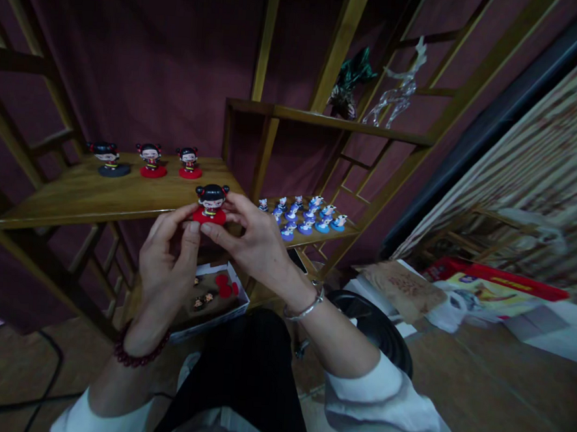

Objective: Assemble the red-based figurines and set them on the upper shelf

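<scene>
In the head view, the only one, a black-haired held figurine [212, 199] is upright on a round red base [209, 216], in front of the front edge of the wooden shelf [75, 193], toward its right front corner. The left hand [169, 254] has its fingers pinched on the left side of the red base; the right hand [260, 240] grips from the other side, thumb at the base's rim and forefinger up beside the head. Figure and base look put together, though whether they are firmly joined cannot be told. Three like it already stand in a row along the back edge of the shelf: a grey-based figurine [107, 156] farthest left, then a middle figurine [150, 158] and a third figurine [189, 161], both on red, the last nearest the right back corner. The held one is not yet among them, and the stretch by the front edge has room. What remains appears to lie in the open box [208, 322] below the right front corner: loose red pieces [223, 285] near its right wall and small figures [200, 300] toward the middle, partly hidden by the left hand, so their full number cannot be judged. A cluster of blue and purple figurines [312, 215] already fills much of the lower shelf [349, 231] to the right.
</scene>
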The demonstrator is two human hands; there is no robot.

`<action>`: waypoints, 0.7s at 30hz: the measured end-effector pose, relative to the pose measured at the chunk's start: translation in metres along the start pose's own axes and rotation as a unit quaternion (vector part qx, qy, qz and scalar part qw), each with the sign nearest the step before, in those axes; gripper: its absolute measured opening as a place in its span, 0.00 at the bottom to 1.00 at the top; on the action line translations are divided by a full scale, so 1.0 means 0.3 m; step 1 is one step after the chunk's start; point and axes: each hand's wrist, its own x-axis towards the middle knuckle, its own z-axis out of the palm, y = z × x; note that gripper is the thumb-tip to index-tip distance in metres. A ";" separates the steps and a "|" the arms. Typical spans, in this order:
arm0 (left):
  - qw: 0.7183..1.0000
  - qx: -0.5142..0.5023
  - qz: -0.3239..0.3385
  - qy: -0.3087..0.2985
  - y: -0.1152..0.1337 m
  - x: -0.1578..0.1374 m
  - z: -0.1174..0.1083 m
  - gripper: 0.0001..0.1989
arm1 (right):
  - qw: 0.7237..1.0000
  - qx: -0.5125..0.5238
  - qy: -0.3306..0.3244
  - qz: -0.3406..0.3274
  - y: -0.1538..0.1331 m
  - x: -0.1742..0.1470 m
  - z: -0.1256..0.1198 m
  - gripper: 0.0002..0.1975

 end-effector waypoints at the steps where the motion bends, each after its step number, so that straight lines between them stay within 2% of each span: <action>1: 0.999 0.020 0.028 0.002 0.001 0.008 -0.003 0.15 | 1.000 -0.003 0.001 -0.004 0.000 0.007 -0.001 0.16; 4: 0.992 0.077 0.104 0.010 0.006 0.030 -0.011 0.14 | 1.000 -0.013 0.005 -0.010 0.003 0.028 -0.006 0.16; 10: 0.974 0.156 0.163 0.022 0.006 0.067 -0.014 0.13 | 1.000 -0.018 0.004 -0.010 0.030 0.071 -0.004 0.17; 21: 0.946 0.251 0.202 0.031 -0.013 0.102 -0.022 0.14 | 0.999 -0.024 -0.010 -0.020 0.048 0.123 0.018 0.16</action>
